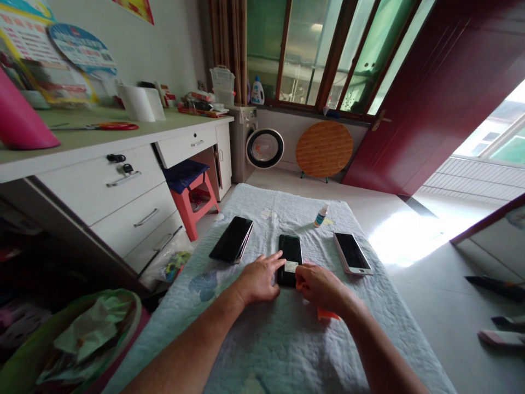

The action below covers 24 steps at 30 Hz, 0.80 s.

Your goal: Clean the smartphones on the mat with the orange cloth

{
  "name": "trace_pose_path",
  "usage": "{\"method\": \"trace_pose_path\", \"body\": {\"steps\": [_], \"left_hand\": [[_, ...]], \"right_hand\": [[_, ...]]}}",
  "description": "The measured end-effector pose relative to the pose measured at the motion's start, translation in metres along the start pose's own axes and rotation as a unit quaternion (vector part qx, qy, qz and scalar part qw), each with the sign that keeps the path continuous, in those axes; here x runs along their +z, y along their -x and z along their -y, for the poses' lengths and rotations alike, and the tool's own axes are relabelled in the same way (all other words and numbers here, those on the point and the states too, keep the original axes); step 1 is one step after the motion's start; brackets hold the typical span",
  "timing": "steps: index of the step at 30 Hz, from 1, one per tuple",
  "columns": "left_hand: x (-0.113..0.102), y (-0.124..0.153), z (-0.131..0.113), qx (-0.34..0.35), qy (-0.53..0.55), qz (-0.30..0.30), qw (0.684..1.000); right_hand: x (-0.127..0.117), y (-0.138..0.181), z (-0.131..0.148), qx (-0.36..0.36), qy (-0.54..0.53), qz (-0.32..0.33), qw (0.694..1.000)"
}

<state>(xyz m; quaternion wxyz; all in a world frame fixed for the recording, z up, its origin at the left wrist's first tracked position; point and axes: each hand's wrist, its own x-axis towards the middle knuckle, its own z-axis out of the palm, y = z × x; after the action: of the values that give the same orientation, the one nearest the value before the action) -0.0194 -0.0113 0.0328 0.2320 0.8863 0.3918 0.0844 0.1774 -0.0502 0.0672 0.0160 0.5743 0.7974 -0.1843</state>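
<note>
A black phone (291, 249) with a pale label on its lower half lies on the quilted cloth (262, 350) in front of me. My left hand (261, 278) rests at its left edge, fingers spread, fingertips on the phone. On the other side, my right hand (322, 283) is closed around an orange cloth (328, 315), pressed near the phone's lower right edge. Part of the cloth hangs out below the palm. Another dark phone (232, 239) lies to the left, and a white-framed phone (353, 253) to the right. A small spray bottle (321, 215) stands behind them.
Left of the covered table is a desk (135, 137) with drawers, and a pink stool (192, 200). A lined waste bin (94, 334) stands at lower left. Farther back are a washing machine (243, 145) with its door open, a round wooden board (324, 150) and a red door (414, 93).
</note>
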Motion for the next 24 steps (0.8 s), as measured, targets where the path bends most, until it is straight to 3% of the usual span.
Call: {"method": "trace_pose_path", "body": {"steps": [7, 16, 24], "left_hand": [[0.004, -0.001, 0.004, -0.007, 0.012, -0.005, 1.000], [0.006, -0.001, 0.007, -0.004, 0.022, 0.004, 1.000], [0.002, -0.001, 0.003, -0.011, 0.022, 0.008, 1.000]], "right_hand": [[-0.001, 0.001, 0.002, 0.009, 0.030, -0.007, 0.999], [0.020, -0.012, 0.023, -0.040, -0.008, -0.060, 0.997], [0.004, -0.005, 0.010, -0.016, 0.015, -0.012, 1.000]]}}
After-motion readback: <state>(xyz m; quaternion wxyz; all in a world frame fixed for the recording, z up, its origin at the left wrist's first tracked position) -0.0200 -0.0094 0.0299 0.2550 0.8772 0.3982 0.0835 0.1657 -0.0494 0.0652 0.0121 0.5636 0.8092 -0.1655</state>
